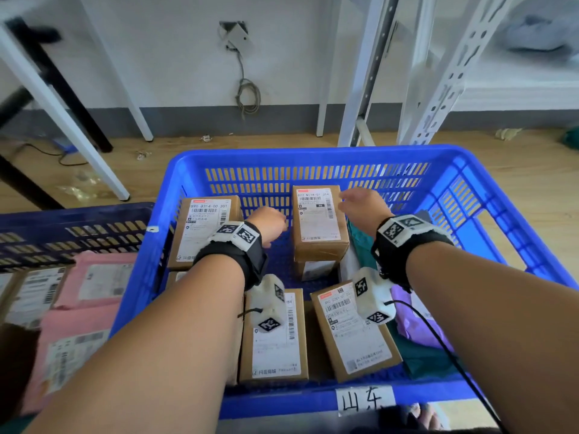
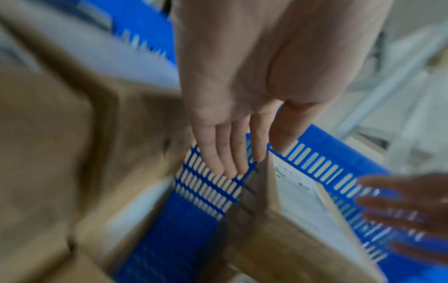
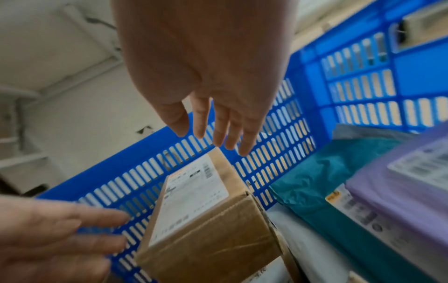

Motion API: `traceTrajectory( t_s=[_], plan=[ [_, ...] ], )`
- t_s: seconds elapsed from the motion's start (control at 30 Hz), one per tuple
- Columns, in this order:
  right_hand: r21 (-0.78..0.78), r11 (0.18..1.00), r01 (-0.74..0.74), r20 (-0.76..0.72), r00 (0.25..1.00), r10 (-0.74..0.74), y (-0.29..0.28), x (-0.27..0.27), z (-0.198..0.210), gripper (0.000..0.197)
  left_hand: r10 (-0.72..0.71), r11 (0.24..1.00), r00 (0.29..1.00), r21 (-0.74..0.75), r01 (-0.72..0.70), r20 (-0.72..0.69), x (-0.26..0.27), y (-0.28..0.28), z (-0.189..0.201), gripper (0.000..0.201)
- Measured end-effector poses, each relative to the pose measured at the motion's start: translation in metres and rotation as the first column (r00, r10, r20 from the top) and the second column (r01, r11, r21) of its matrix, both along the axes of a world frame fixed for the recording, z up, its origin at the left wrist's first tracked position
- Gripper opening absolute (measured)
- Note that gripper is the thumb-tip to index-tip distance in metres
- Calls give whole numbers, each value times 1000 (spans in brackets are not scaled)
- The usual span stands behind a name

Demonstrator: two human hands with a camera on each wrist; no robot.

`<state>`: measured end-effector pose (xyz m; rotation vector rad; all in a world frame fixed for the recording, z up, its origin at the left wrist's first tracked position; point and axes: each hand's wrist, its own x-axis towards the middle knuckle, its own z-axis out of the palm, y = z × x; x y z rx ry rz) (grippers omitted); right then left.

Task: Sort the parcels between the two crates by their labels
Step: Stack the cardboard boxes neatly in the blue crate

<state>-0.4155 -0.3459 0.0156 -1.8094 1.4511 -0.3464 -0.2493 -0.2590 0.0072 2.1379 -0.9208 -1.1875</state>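
A brown cardboard parcel (image 1: 318,220) with a white shipping label lies on top of another box at the back of the bright blue crate (image 1: 313,161). My left hand (image 1: 272,225) hovers just left of it and my right hand (image 1: 360,206) just right of it. Both hands have straight fingers, hold nothing, and show a small gap to the parcel. The left wrist view shows my left hand (image 2: 232,149) above the parcel (image 2: 298,191). In the right wrist view my right hand (image 3: 218,134) hangs over the parcel's (image 3: 194,191) far end.
Several more cardboard parcels (image 1: 275,336) lie in the bright blue crate, with a teal mailer (image 3: 327,181) and a purple mailer (image 3: 400,181) at its right. A darker blue crate (image 1: 72,214) on the left holds pink mailers (image 1: 94,283). White shelf legs (image 1: 354,89) stand behind.
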Motion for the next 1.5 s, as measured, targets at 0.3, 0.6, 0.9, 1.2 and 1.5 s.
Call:
traceTrajectory(
  t_s=[0.3, 0.6, 0.9, 1.2, 1.5],
  plan=[
    [57, 887, -459, -297, 840, 454, 46, 44, 16, 18, -188, 982, 883, 86, 167, 430, 27, 37, 6, 20],
    [390, 656, -646, -606, 357, 711, 84, 85, -33, 15, -241, 971, 818, 126, 205, 523, 24, 52, -7, 18],
    [461, 605, -649, -583, 293, 758, 95, 79, -46, 66, -290, 956, 786, 133, 261, 546, 23, 55, -11, 15],
    [485, 566, -666, -526, 295, 797, 88, 64, -32, 93, -324, 945, 777, 154, 287, 540, 20, 61, -2, 16],
    [444, 656, -610, -448, 483, 752, 80, 49, -6, 90, -170, 983, 969, -38, 179, 177, 12, 73, 23, 21]
  ],
)
